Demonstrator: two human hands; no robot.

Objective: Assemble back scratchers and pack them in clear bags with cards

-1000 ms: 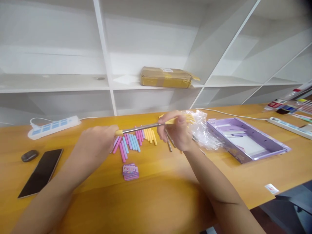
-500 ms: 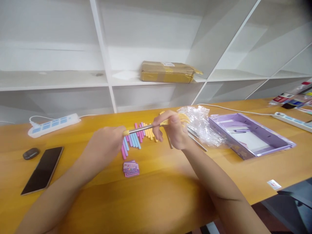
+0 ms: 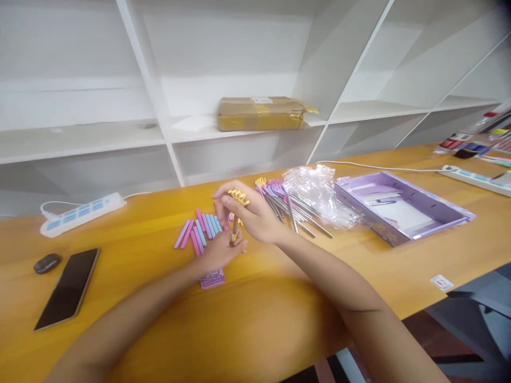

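Note:
Between my hands is a back scratcher with a yellow claw head [image 3: 238, 197] and a metal rod. It stands roughly upright, claw on top. My right hand [image 3: 257, 213] is closed round it just below the claw. Lower down, my left hand [image 3: 221, 249] grips the yellow bottom end, its fingers partly out of sight. Behind my hands lie loose pink, purple and blue tubes [image 3: 198, 232], and a few yellow ones are partly covered. Right of them is a pile of metal-rod back scratchers [image 3: 294, 211] with coloured claws. A small stack of purple cards [image 3: 213, 280] shows below my left hand.
Crumpled clear plastic bags [image 3: 315, 191] lie beside a purple box tray [image 3: 429, 210]. On the left are a phone [image 3: 68, 290], a dark earbud case [image 3: 47, 263] and a power strip [image 3: 83, 214]. A taped carton [image 3: 261, 114] sits on the white shelf behind.
The back scratcher has turned from lying level across my view to upright. My left hand has moved right and down, my right hand left. The metal-rod pile is now uncovered.

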